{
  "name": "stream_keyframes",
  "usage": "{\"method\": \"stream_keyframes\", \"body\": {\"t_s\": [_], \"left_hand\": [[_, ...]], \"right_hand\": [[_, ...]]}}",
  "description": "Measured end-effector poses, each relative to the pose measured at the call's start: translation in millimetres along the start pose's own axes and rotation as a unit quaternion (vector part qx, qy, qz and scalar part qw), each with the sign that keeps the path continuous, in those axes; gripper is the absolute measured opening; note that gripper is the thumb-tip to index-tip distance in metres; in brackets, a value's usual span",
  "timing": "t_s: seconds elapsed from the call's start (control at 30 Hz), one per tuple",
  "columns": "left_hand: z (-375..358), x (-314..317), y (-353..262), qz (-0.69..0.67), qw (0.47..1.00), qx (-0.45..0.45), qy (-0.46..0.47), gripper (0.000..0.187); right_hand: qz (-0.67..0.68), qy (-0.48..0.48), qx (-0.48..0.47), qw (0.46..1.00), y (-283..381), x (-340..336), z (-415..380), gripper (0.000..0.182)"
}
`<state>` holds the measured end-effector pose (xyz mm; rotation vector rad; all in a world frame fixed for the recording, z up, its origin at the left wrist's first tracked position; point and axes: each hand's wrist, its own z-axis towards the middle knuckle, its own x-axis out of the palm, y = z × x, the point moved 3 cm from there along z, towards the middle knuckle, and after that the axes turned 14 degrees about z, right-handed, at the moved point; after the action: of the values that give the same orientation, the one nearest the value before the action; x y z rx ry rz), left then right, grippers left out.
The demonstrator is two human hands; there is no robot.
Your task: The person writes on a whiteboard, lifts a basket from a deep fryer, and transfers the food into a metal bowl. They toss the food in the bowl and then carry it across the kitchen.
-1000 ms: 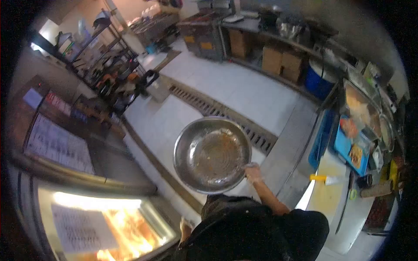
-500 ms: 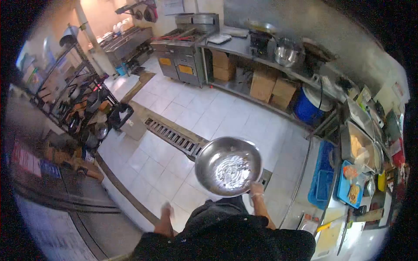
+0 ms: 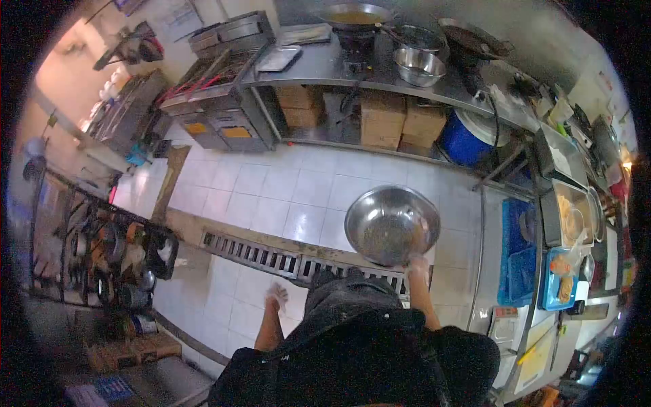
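A large round steel bowl hangs over the tiled floor in front of my body. My right hand, in a clear glove, grips its near right rim; some of the fingers are hidden by the rim. The inside of the bowl looks shiny, with a brownish reflection on its right side. My left hand, also gloved, is held out at the left of my body, apart from the bowl, with its fingers spread and nothing in it.
Ahead, a steel counter bears a small steel bowl and large pans. Cardboard boxes and a blue drum stand beneath. A floor drain crosses the tiles. Racks are left; a blue tray lies right.
The view has turned and come nearer the counter. The bowl, still in my right hand, sits farther right and higher in view. My left hand has risen, and its spread fingers now show more clearly.
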<state>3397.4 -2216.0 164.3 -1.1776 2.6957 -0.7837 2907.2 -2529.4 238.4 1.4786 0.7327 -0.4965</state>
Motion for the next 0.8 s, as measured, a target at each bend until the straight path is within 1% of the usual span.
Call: {"method": "stream_keyframes", "body": {"t_s": [0.03,0.07,0.1,0.13,0.17,0.2,0.23,0.3,0.33,0.37,0.4,0.43,0.47,0.5,0.53,0.57,0.6,0.63,0.67,0.7,0.73,0.77,0.8], "left_hand": [[-22.6,4.4,16.7,-0.016,0.988,0.088,0.123,0.033],[-21.3,6.6,21.5,-0.010,0.998,-0.003,0.059,0.035],[33.4,-9.6,68.5,-0.165,0.980,-0.111,-0.006,0.038],[-23.2,-89.0,100.1,-0.161,0.980,-0.114,0.002,0.038],[0.9,-66.0,75.3,-0.137,0.983,-0.115,0.031,0.036],[17.2,-57.5,43.5,-0.111,0.985,-0.116,0.056,0.034],[28.9,-50.9,4.5,-0.085,0.986,-0.119,0.079,0.032],[56.1,-22.9,-84.8,-0.041,0.983,-0.122,0.127,0.028],[57.0,6.0,-137.8,-0.026,0.980,-0.123,0.152,0.027],[50.8,37.8,-188.8,-0.017,0.977,-0.126,0.174,0.025],[102.6,2.8,-132.2,-0.024,0.976,-0.135,0.168,0.025],[163.9,-11.2,-176.9,-0.037,0.911,0.287,0.293,0.028],[208.1,4.6,-208.3,0.039,0.970,0.172,0.170,0.022],[105.4,72.0,-302.6,0.003,0.989,0.150,0.001,0.028],[174.5,51.8,-318.5,0.014,0.995,0.093,-0.030,0.034],[158.0,77.2,-366.9,0.040,0.993,0.099,-0.057,0.035],[126.6,112.6,-424.8,0.066,0.989,0.107,-0.083,0.037],[123.4,126.9,-458.1,0.064,0.988,0.108,-0.090,0.037],[125.3,136.9,-484.3,0.074,0.985,0.127,-0.091,0.038],[132.8,143.3,-497.5,0.082,0.982,0.143,-0.093,0.039],[136.2,148.5,-495.5,0.072,0.983,0.135,-0.103,0.039],[136.3,147.9,-491.6,0.063,0.982,0.149,-0.096,0.037],[137.6,151.1,-496.2,0.051,0.980,0.172,-0.090,0.036]], "right_hand": [[-0.008,-0.002,0.009,1.000,9.8,1.9,6.7,0.015],[-0.051,-0.045,-0.015,0.998,34.8,6.4,27.9,0.017],[-0.092,-0.089,-0.041,0.991,57.8,5.2,56.3,0.020],[-0.098,-0.097,-0.037,0.990,60.7,10.1,86.8,0.020],[-0.044,-0.121,-0.022,0.991,55.9,22.9,115.3,0.022],[0.012,-0.144,-0.005,0.989,41.1,40.9,135.6,0.025],[0.068,-0.165,0.013,0.984,27.3,64.6,153.7,0.029],[0.176,-0.206,0.039,0.962,23.6,90.7,203.2,0.038],[-0.115,-0.032,0.173,0.978,163.8,22.4,206.2,0.049],[-0.124,-0.026,0.172,0.977,169.2,26.0,232.6,0.049],[-0.098,-0.057,0.166,0.980,166.1,34.6,249.3,0.049],[-0.071,-0.091,0.157,0.981,161.9,38.4,268.3,0.048],[-0.194,-0.107,0.067,0.973,150.4,51.7,296.4,0.046],[-0.196,-0.101,0.071,0.973,123.1,67.5,307.4,0.046],[-0.088,-0.133,0.073,0.984,102.7,77.4,338.1,0.041],[0.024,-0.165,0.074,0.983,80.3,90.4,371.2,0.036],[0.136,-0.195,0.073,0.969,54.0,103.2,397.2,0.032],[0.246,-0.222,0.071,0.941,28.4,114.9,424.3,0.028],[0.352,-0.246,0.067,0.901,8.9,134.8,446.8,0.024],[0.351,-0.238,0.068,0.903,28.3,133.5,459.1,0.024],[0.051,-0.232,-0.006,0.971,51.4,122.6,467.7,0.029],[-0.249,-0.202,-0.089,0.943,75.8,117.0,474.0,0.036],[-0.245,-0.189,-0.107,0.945,82.1,111.3,494.0,0.036]]}}
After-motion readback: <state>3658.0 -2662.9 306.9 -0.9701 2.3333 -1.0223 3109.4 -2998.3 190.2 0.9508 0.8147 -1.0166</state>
